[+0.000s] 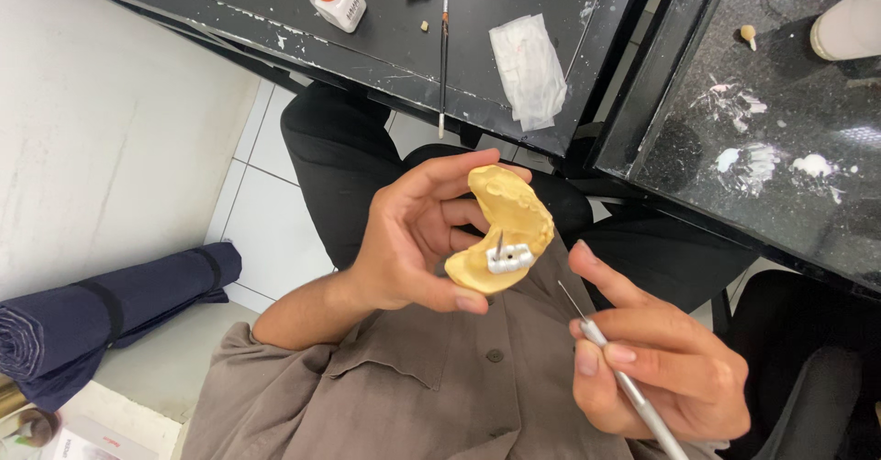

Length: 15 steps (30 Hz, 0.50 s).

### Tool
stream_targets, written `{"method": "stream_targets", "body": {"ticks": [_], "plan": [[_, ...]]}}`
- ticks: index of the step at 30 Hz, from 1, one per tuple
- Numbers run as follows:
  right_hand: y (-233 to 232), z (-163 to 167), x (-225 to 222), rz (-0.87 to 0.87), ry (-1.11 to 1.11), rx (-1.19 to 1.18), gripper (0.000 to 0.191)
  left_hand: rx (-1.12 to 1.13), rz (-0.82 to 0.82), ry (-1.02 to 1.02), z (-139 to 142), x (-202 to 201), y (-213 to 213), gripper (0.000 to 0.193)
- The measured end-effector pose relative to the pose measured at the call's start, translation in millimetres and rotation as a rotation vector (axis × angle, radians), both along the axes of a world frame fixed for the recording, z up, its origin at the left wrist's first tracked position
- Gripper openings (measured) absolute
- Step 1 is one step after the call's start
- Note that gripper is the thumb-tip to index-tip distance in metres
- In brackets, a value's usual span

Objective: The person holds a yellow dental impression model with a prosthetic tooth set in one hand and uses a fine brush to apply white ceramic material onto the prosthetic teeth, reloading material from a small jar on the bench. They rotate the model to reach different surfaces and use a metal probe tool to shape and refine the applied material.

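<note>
The left hand [413, 240] has its grip closed around a yellow dental cast [500, 230] (held below the desk [275, 10] edge) bearing silver metal teeth [509, 258]. Right of the cast, the right hand [661, 368] pinches a thin probe [606, 350]; judged, inspection is under way, and the tip needs steady guiding to the metal.

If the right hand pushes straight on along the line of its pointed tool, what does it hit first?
Probably the yellow dental cast in the left hand, near its silver metal teeth; the right hand is close, though depth is unclear.
</note>
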State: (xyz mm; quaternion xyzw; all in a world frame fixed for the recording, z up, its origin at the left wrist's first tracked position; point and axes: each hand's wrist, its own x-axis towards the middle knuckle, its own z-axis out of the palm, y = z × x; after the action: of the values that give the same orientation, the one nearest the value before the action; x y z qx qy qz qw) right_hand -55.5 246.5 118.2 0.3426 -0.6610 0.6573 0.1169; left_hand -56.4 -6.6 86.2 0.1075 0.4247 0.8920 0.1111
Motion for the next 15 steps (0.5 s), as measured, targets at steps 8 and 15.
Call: {"method": "stream_targets", "body": {"ticks": [8,15], "plan": [[-15,-1,2,-0.051,-0.073,0.050,0.029,0.116,-0.030,-0.144,-9,-1,6,0.100],[-25,3,0,-0.065,-0.022,0.143,0.029,0.135,0.000,-0.152,-15,2,8,0.098]]}}
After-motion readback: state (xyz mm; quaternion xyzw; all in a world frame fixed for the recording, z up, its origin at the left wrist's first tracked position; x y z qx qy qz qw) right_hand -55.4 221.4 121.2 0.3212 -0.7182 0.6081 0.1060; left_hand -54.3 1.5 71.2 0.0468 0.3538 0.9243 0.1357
